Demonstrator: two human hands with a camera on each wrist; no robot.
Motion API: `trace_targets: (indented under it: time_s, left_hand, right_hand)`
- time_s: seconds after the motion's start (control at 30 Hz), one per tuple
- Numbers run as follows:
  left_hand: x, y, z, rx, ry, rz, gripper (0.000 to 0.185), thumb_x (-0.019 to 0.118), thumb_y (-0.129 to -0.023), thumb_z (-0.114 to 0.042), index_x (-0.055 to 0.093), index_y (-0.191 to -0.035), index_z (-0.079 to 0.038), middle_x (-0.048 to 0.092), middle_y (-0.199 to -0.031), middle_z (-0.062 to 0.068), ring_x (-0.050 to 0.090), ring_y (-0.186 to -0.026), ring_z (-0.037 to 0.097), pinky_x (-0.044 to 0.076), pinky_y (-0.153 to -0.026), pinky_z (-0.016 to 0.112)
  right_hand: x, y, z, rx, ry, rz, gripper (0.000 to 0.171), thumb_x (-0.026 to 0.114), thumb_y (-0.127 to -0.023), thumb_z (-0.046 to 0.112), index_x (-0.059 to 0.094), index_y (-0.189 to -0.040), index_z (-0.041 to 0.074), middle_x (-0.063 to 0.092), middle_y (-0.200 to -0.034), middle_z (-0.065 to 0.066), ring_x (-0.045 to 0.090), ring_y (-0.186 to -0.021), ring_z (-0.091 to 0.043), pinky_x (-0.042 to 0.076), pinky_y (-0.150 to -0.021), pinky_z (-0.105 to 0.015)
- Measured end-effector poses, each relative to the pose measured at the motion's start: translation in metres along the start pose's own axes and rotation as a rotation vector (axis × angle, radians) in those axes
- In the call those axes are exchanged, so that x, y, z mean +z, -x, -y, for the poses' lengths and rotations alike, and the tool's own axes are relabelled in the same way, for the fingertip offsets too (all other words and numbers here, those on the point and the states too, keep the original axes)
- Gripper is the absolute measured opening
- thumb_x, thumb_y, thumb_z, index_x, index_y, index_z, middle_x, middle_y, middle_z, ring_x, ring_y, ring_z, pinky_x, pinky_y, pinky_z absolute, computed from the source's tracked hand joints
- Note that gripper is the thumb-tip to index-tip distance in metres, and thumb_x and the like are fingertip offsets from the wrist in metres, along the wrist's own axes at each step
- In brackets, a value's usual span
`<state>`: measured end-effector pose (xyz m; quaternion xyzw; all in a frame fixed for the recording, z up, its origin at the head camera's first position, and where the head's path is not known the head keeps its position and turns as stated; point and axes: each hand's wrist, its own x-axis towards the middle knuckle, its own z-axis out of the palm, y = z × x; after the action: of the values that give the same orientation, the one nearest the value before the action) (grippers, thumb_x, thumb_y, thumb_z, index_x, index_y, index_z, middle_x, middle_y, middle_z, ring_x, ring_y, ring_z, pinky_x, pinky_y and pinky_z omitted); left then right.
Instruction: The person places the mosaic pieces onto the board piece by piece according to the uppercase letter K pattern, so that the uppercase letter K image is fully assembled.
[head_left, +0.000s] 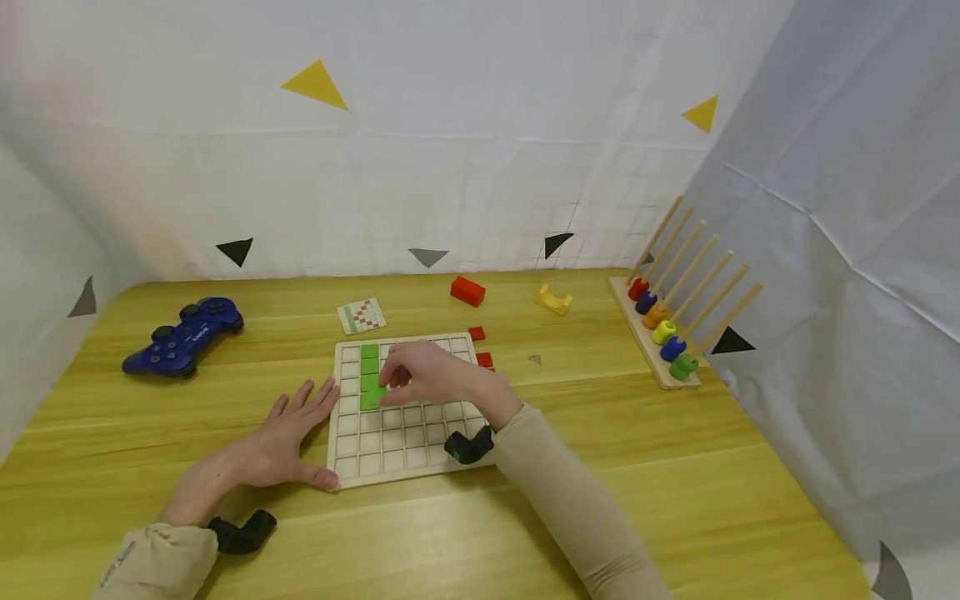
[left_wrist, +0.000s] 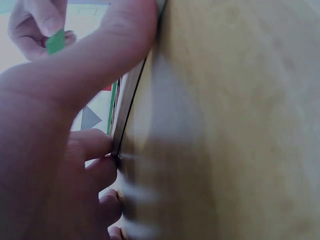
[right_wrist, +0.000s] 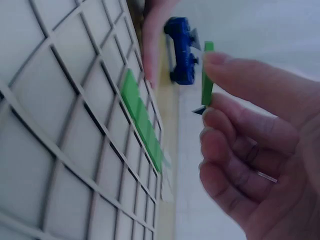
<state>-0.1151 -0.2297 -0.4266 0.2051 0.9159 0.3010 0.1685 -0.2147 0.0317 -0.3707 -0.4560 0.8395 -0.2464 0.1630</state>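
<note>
The right hand (head_left: 423, 372) pinches a green tile (right_wrist: 207, 75) above the grid board (head_left: 405, 454). The left hand (head_left: 281, 437) lies flat, its grip relaxed, fingers touching the board's left edge.

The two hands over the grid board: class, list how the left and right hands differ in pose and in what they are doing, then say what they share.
1. The left hand lies flat, fingers straight, on the table against the grid board; the right hand is raised over it, fingers curled.
2. The left hand holds nothing; the right hand pinches a green tile.
3. The left hand is at the board's left edge; the right hand is beside the green tiles already laid.

Shared: both wear beige sleeves.
</note>
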Motion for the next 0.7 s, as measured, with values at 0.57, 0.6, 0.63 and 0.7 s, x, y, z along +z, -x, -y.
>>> trace_targets:
  time_s: [0.57, 0.6, 0.63, 0.7]
  left_hand:
    - [0.001, -0.001, 0.003, 0.022, -0.003, -0.011, 0.128, 0.080, -0.071, -0.061, 0.009, -0.161, -0.004, -0.001, -0.168, 0.019, -0.012, -0.150, 0.048, -0.009, -0.115, 0.069]
    - [0.001, -0.001, 0.003, 0.021, -0.003, -0.010, 0.127, 0.080, -0.072, -0.061, 0.009, -0.161, -0.004, -0.001, -0.168, 0.019, -0.012, -0.150, 0.048, -0.009, -0.115, 0.069]
    - [0.001, -0.001, 0.003, 0.019, -0.003, -0.009, 0.127, 0.080, -0.072, -0.061, 0.009, -0.161, -0.004, -0.001, -0.168, 0.019, -0.012, -0.150, 0.048, -0.009, -0.115, 0.069]
    - [0.001, -0.001, 0.002, 0.017, -0.006, -0.008, 0.127, 0.080, -0.072, -0.061, 0.009, -0.161, -0.004, -0.001, -0.168, 0.019, -0.012, -0.150, 0.048, -0.009, -0.115, 0.069]
  right_hand:
    - [0.032, -0.017, -0.001, 0.033, 0.062, 0.097, 0.023, 0.078, -0.088, 0.032, 0.074, -0.100, 0.014, 0.066, -0.090, 0.010, 0.059, -0.080, -0.001, 0.048, -0.074, -0.013]
    - [0.033, -0.017, -0.001, 0.035, 0.069, 0.102, 0.022, 0.078, -0.088, 0.032, 0.074, -0.100, 0.014, 0.066, -0.090, 0.010, 0.059, -0.080, -0.001, 0.047, -0.074, -0.013]
    - [0.035, -0.018, -0.002, 0.033, 0.075, 0.107, 0.022, 0.077, -0.089, 0.032, 0.074, -0.101, 0.014, 0.066, -0.090, 0.010, 0.059, -0.080, -0.001, 0.047, -0.074, -0.013]
    - [0.036, -0.018, -0.002, 0.042, 0.085, 0.115, 0.022, 0.077, -0.089, 0.033, 0.073, -0.101, 0.015, 0.065, -0.090, 0.011, 0.058, -0.080, -0.001, 0.047, -0.074, -0.013]
